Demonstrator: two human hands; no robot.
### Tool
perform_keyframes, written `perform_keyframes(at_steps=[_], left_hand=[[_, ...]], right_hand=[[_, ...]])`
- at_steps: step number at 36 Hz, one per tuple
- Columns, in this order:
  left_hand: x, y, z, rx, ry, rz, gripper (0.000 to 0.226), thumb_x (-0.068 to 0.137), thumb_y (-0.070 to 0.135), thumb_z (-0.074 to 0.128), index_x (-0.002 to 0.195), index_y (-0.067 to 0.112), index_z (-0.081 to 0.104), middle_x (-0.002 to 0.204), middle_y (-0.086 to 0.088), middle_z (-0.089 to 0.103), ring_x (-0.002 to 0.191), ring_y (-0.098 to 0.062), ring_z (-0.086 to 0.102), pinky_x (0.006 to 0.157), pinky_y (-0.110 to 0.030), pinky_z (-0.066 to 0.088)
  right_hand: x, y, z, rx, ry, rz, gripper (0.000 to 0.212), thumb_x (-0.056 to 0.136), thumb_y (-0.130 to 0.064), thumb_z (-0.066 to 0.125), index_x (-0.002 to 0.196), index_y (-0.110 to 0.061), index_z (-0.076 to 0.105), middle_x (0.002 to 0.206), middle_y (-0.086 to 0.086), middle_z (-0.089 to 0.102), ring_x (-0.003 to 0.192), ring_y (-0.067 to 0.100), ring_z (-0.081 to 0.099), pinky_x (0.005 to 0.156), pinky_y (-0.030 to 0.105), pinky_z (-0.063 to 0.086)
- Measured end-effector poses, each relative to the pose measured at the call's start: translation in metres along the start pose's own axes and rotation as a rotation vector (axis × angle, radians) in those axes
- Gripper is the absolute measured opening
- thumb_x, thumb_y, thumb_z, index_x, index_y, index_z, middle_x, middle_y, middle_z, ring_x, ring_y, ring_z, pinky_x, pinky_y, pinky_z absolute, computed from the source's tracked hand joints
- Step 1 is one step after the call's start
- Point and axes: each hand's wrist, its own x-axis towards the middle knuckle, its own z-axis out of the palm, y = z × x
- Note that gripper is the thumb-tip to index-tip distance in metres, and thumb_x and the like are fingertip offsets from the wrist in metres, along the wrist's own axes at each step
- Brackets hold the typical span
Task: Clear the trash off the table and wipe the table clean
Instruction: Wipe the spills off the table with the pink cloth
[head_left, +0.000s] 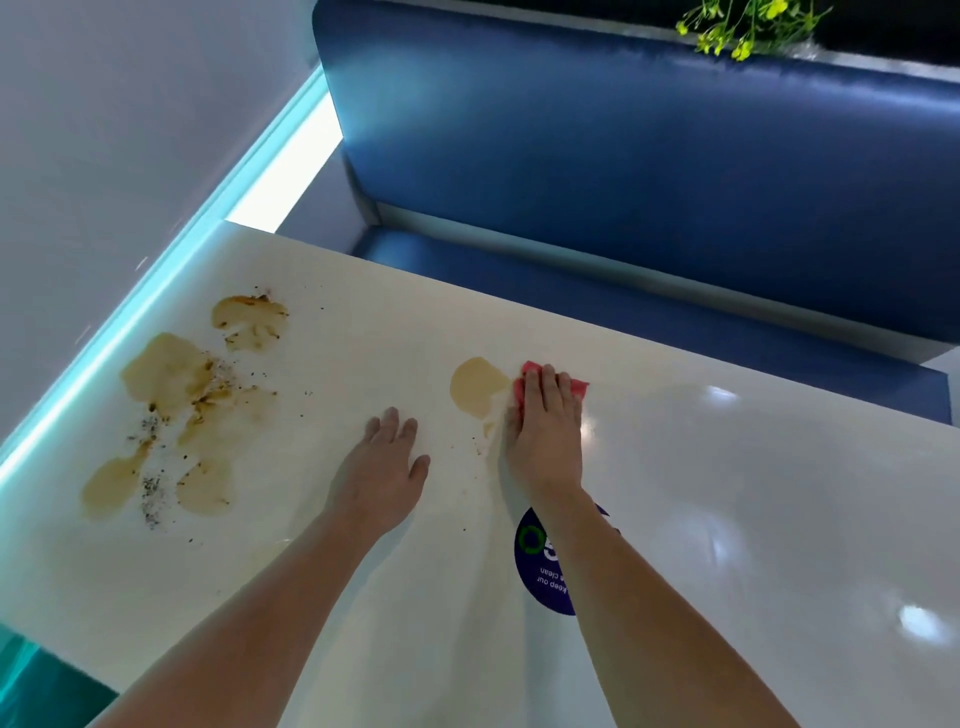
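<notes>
My feed is bright and even, with white glare patches on the glossy table (779, 493) at right and a cyan light strip (156, 296) glowing along its left edge. Shadows are faint and diffuse. The wide lens bends the edges, and detail looks soft, perhaps from compression.

A round dark-blue sticker (537, 582) on the table (727, 519) reads, upside down, "Keep our … clean"; an arm covers the middle words.
</notes>
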Motion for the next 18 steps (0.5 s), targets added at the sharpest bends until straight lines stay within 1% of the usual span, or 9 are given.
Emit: perform_keyframes(at_steps=[3,4,7,9,12,14,16,18], left_hand=[[0.004,-0.001,0.0,0.019,-0.021,-0.008,0.058,0.11,0.04,0.031,0.162,0.016,0.023,0.172,-0.009,0.009,0.158,-0.029,0.012,0.119,-0.042,0.031],[0.006,-0.002,-0.001,0.032,-0.023,-0.009,0.057,0.11,0.04,0.031,0.161,0.015,0.025,0.172,-0.009,0.01,0.157,-0.03,0.014,0.117,-0.043,0.033],[0.008,-0.001,-0.007,0.066,-0.05,-0.008,0.056,0.11,0.037,0.03,0.161,0.015,0.026,0.171,-0.01,0.013,0.156,-0.03,0.017,0.115,-0.044,0.035],[0.007,0.001,-0.012,0.066,-0.066,-0.002,0.056,0.11,0.036,0.031,0.161,0.015,0.027,0.171,-0.01,0.013,0.156,-0.029,0.018,0.116,-0.044,0.034],[0.005,0.0,-0.017,0.09,-0.079,0.021,0.056,0.109,0.038,0.033,0.16,0.016,0.028,0.17,-0.008,0.015,0.153,-0.029,0.022,0.113,-0.042,0.036],[0.004,-0.002,-0.019,0.105,-0.087,0.03,0.056,0.109,0.038,0.035,0.16,0.017,0.027,0.17,-0.007,0.015,0.152,-0.028,0.025,0.112,-0.041,0.038],[0.004,-0.002,-0.02,0.117,-0.089,0.036,0.056,0.109,0.038,0.034,0.16,0.017,0.026,0.17,-0.006,0.013,0.153,-0.028,0.024,0.112,-0.04,0.038],[0.004,-0.001,-0.02,0.122,-0.096,0.034,0.055,0.11,0.037,0.033,0.161,0.017,0.025,0.171,-0.006,0.011,0.154,-0.028,0.021,0.113,-0.04,0.037]], right_hand=[[-0.007,-0.01,0.008,0.054,-0.007,-0.08,0.054,0.109,-0.032,0.036,0.161,-0.017,0.031,0.168,0.003,0.027,0.158,0.024,0.013,0.128,0.037,-0.006],[-0.013,-0.016,0.011,0.077,-0.015,-0.122,0.052,0.109,-0.032,0.036,0.159,-0.018,0.036,0.167,0.002,0.031,0.157,0.023,0.016,0.128,0.037,-0.004],[-0.036,-0.029,0.023,0.12,-0.036,-0.236,0.046,0.107,-0.03,0.041,0.15,-0.015,0.052,0.158,0.005,0.045,0.152,0.027,0.032,0.129,0.042,0.01],[-0.047,-0.028,0.028,0.123,-0.048,-0.292,0.046,0.107,-0.029,0.043,0.148,-0.013,0.054,0.156,0.008,0.048,0.15,0.029,0.036,0.127,0.045,0.015],[-0.041,-0.013,0.023,0.088,-0.079,-0.364,0.047,0.109,-0.032,0.038,0.152,-0.014,0.049,0.158,0.007,0.045,0.152,0.027,0.032,0.127,0.047,0.015],[-0.025,0.0,0.016,0.044,-0.07,-0.333,0.05,0.111,-0.034,0.031,0.156,-0.016,0.041,0.162,0.005,0.04,0.154,0.025,0.027,0.129,0.046,0.01],[-0.005,0.012,0.008,0.045,-0.019,-0.219,0.05,0.112,-0.034,0.029,0.159,-0.017,0.037,0.164,0.004,0.036,0.156,0.025,0.023,0.129,0.041,0.001],[0.011,0.018,0.002,0.063,0.024,-0.127,0.05,0.113,-0.033,0.03,0.159,-0.016,0.035,0.165,0.004,0.033,0.157,0.024,0.019,0.128,0.035,-0.004]])
